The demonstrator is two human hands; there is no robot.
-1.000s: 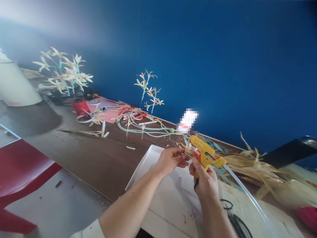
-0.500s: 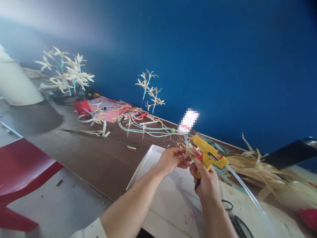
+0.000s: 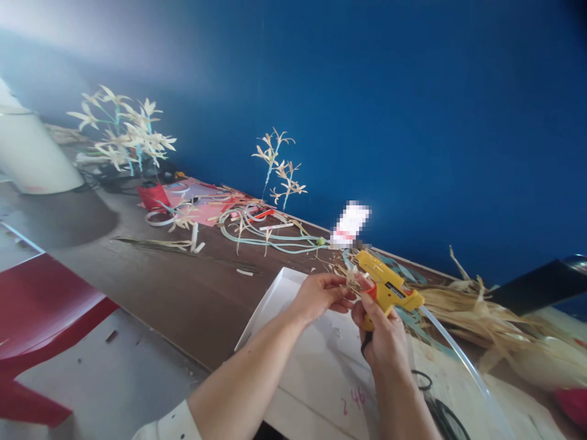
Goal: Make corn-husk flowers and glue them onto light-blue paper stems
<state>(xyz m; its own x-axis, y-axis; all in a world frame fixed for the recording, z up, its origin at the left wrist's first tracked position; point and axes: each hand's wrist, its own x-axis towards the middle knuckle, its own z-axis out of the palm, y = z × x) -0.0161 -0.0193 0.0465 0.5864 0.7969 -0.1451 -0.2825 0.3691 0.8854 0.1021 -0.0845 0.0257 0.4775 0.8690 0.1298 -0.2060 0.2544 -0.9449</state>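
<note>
In my right hand (image 3: 384, 333) is a yellow hot glue gun (image 3: 387, 287), with a long clear glue stick (image 3: 463, 351) running out of its back toward the lower right. My left hand (image 3: 323, 296) is closed in a pinch just left of the gun. Between the two hands sits a small pale dried-husk flower (image 3: 352, 280), gripped by the left fingertips and close to my right fingers; its details are hard to make out. Both hands are over a white box lid (image 3: 316, 360) with pink handwritten figures on it.
Dried husks (image 3: 477, 311) and a dark object (image 3: 541, 284) lie right. Behind the lid are coiled pale green wires (image 3: 229, 232). Flower stems (image 3: 275, 165) stand by the blue wall; a red pot (image 3: 153, 197) holds more. A red stool (image 3: 41, 324) stands left, below the brown table (image 3: 160, 293).
Hardly anything differs. The whole view has shifted a few pixels to the right, while both hands, the glue gun and the flower keep their places relative to each other.
</note>
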